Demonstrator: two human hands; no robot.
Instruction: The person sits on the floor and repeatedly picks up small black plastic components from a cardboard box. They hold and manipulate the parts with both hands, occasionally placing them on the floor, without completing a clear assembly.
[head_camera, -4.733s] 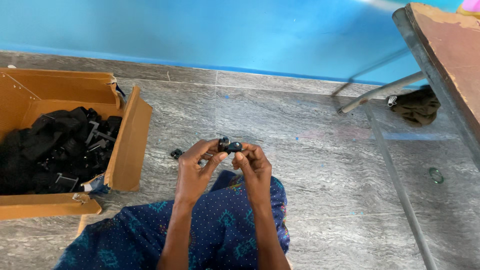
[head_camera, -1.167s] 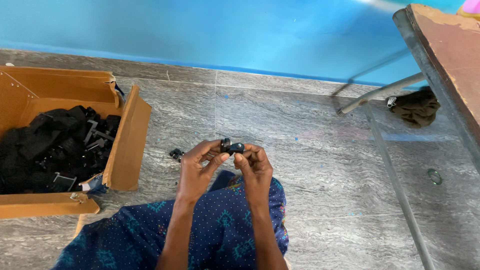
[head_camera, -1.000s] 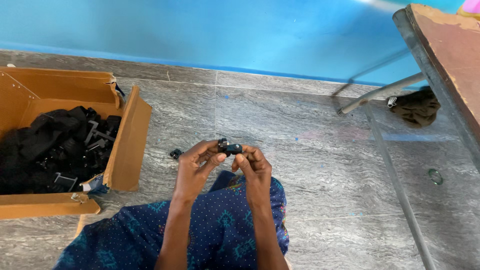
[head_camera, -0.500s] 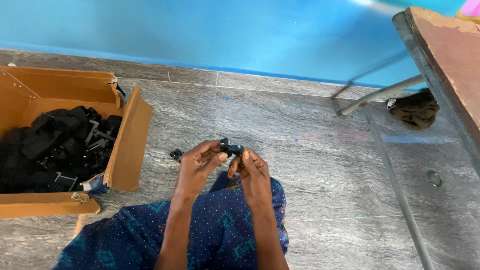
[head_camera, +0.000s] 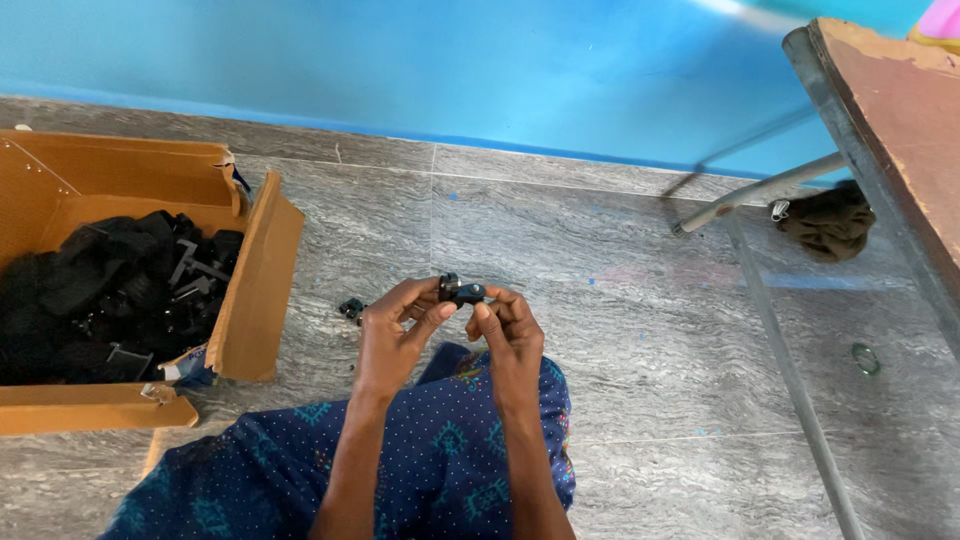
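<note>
Little has shifted since the earlier frames: both hands still work above the lap. The left hand (head_camera: 395, 330) and right hand (head_camera: 508, 330) pinch one small black plastic part (head_camera: 458, 292) between fingertips. Bare grey floor (head_camera: 600, 260) lies around. At left, a cardboard box (head_camera: 255, 290) holds more black parts (head_camera: 120, 290).

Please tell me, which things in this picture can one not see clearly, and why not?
- Small black part, head view: fingers of left hand and right hand cover most of it; its shape is unclear.
- Cardboard box: left side cut off by the frame edge.
- Black parts in the box: piled, too dark to separate.
- Small ring on the floor: too small.
</note>
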